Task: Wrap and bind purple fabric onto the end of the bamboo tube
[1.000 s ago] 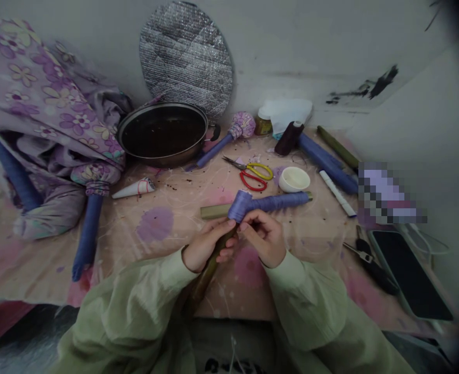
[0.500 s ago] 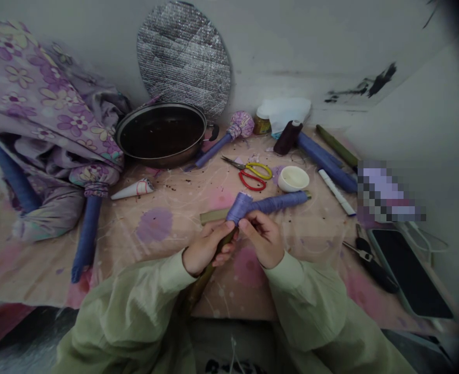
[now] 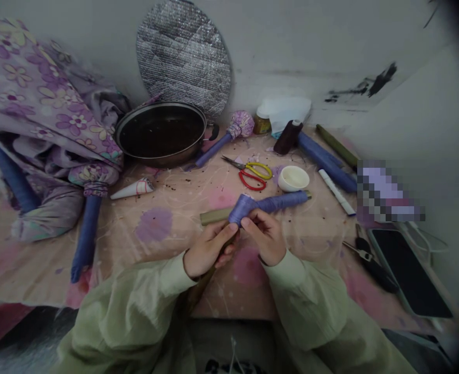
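My left hand is closed round an olive stick whose upper end is wound with purple thread. My right hand pinches the lower edge of that purple winding with thumb and fingers. Both hands meet at the centre of the table, just in front of a second olive stick wrapped in purple that lies flat across the cloth. Pale green sleeves cover both arms.
A dark pan and a quilted silver disc stand at the back. Yellow and red scissors, a white bowl, a dark thread spool, floral fabric, pliers and a phone lie around.
My hands have shifted slightly along the stick; the right fingers now sit closer under the purple winding. The rest is unmoved.
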Action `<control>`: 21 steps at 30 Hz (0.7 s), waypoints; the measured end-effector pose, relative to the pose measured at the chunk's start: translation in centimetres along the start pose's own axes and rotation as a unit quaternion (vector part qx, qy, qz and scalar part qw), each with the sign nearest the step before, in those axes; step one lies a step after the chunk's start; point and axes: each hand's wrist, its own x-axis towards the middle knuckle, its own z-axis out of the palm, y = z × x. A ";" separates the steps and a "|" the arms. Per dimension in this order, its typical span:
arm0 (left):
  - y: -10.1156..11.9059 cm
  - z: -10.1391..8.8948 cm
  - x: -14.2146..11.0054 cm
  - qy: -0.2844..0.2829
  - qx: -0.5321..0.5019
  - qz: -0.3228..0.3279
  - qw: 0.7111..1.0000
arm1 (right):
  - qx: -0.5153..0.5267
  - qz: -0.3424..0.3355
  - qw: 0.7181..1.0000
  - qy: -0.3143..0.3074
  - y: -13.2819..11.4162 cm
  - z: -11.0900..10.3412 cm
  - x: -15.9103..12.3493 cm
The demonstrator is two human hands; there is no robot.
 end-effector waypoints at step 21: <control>0.3 0.1 -0.1 0.042 0.066 0.017 0.997 | -0.020 -0.013 1.000 -0.003 0.7 0.2 0.0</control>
